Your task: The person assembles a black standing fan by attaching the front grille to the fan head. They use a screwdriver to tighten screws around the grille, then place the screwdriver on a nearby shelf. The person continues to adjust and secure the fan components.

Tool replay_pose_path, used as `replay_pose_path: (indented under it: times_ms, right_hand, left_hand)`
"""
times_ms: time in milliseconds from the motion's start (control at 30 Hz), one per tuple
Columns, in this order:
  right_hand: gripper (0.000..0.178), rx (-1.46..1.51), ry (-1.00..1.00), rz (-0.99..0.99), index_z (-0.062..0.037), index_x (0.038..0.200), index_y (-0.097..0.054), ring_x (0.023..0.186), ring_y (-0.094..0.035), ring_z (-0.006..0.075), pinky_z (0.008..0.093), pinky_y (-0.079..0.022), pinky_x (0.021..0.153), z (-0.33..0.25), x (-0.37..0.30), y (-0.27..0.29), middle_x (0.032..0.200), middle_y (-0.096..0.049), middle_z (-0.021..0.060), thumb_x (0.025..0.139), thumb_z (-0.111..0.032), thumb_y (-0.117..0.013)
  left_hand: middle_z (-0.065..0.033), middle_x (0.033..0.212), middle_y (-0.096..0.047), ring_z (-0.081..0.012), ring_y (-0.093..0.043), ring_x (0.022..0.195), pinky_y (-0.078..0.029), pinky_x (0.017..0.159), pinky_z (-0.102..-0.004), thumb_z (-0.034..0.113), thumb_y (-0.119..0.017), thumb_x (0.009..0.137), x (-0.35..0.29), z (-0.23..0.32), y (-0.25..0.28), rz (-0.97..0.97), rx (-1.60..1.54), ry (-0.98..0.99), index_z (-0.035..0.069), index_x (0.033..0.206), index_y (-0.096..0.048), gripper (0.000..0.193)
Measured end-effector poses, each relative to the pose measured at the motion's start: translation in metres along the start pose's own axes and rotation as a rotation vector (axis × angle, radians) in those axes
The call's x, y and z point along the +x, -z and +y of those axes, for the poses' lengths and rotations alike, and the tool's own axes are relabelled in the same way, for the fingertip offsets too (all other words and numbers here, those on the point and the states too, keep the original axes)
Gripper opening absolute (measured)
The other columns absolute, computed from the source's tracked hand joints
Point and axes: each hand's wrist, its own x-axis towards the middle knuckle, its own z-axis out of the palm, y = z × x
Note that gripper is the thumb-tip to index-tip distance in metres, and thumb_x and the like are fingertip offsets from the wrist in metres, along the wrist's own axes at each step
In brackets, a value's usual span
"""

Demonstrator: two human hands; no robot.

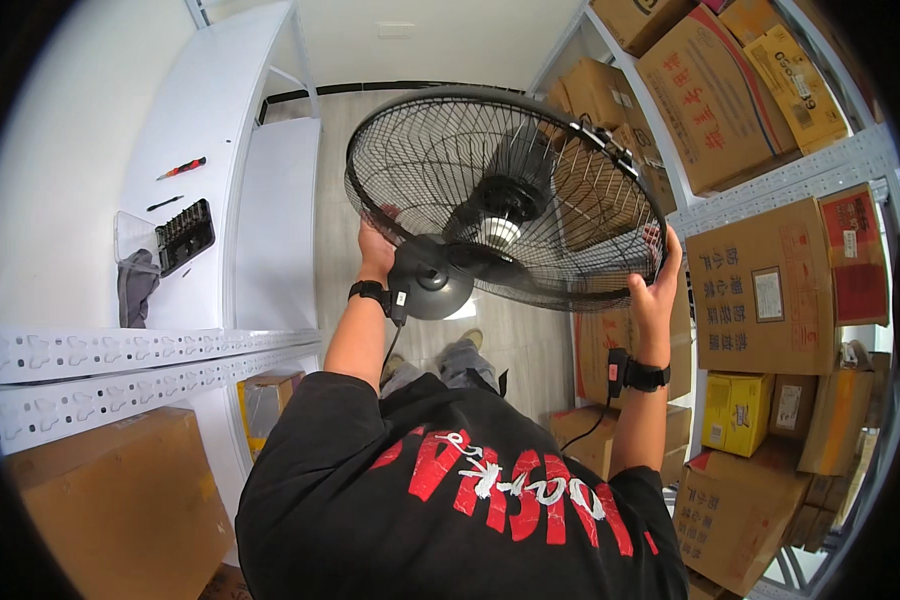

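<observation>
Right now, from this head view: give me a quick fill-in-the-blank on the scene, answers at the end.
1. The left hand and the right hand hold a fan whose wire guard is ____ in colour.
2. A screwdriver lies on the white shelf at the person's ____ side.
3. The crumpled cloth by the open bit case is ____ in colour.

Missing words: black; left; grey.

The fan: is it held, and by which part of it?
Yes, the fan is held by its cage rim: left hand at the left, right hand at the right.
</observation>
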Motion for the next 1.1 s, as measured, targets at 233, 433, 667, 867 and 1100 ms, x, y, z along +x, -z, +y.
replay_pose_path:
  times_ms: [233,433,667,867,1100]
  right_hand:
    - [0.106,0.075,-0.008,0.013,0.0011,0.148,-0.045,0.13,-0.053,0.0241,0.0391,-0.039,0.113,0.0,0.001,-0.002,0.141,-0.055,0.0109,0.067,-0.044,-0.096]
    - [0.099,0.018,0.021,0.054,0.0022,0.144,-0.048,0.127,-0.053,0.0231,0.0384,-0.039,0.113,0.003,-0.01,0.001,0.138,-0.055,0.0098,0.068,-0.039,-0.095]
    - [0.095,0.019,0.076,0.027,0.0011,0.143,-0.049,0.125,-0.054,0.0237,0.0379,-0.04,0.112,0.01,0.0,-0.003,0.136,-0.056,0.0096,0.068,-0.037,-0.094]
    - [0.09,0.06,0.049,0.033,0.0005,0.141,-0.051,0.123,-0.056,0.0224,0.0372,-0.041,0.11,0.005,-0.003,-0.001,0.134,-0.056,0.0086,0.068,-0.03,-0.094]
    - [0.089,0.106,0.061,0.041,0.0002,0.14,-0.052,0.125,-0.056,0.0238,0.0381,-0.043,0.11,0.007,0.0,-0.006,0.134,-0.056,0.0104,0.068,-0.027,-0.095]
  left_hand:
    - [-0.0073,0.125,-0.067,-0.022,-0.063,0.116,-0.047,0.106,-0.0379,0.045,-0.043,0.11,0.006,0.021,0.026,-0.048,0.211,-0.01,0.004,0.133,-0.059,0.049]
    - [-0.0101,0.136,-0.063,-0.0215,-0.055,0.132,-0.039,0.115,-0.035,0.05,-0.051,0.107,-0.034,0.151,-0.107,-0.388,0.669,-0.493,0.003,0.144,-0.054,0.061]
    - [-0.0133,0.124,-0.07,-0.0227,-0.064,0.117,-0.047,0.103,-0.0329,0.059,-0.057,0.101,-0.046,0.176,-0.15,-0.51,1.058,-0.884,0.0,0.134,-0.062,0.069]
    - [-0.0126,0.121,-0.072,-0.0244,-0.066,0.113,-0.048,0.101,-0.0331,0.056,-0.054,0.104,-0.051,0.169,-0.155,-0.412,1.117,-0.903,-0.001,0.13,-0.064,0.063]
    - [-0.0165,0.142,-0.061,-0.0275,-0.055,0.136,-0.04,0.115,-0.0381,0.055,-0.049,0.106,-0.051,0.176,-0.16,-0.553,1.047,-0.937,0.001,0.143,-0.055,0.066]
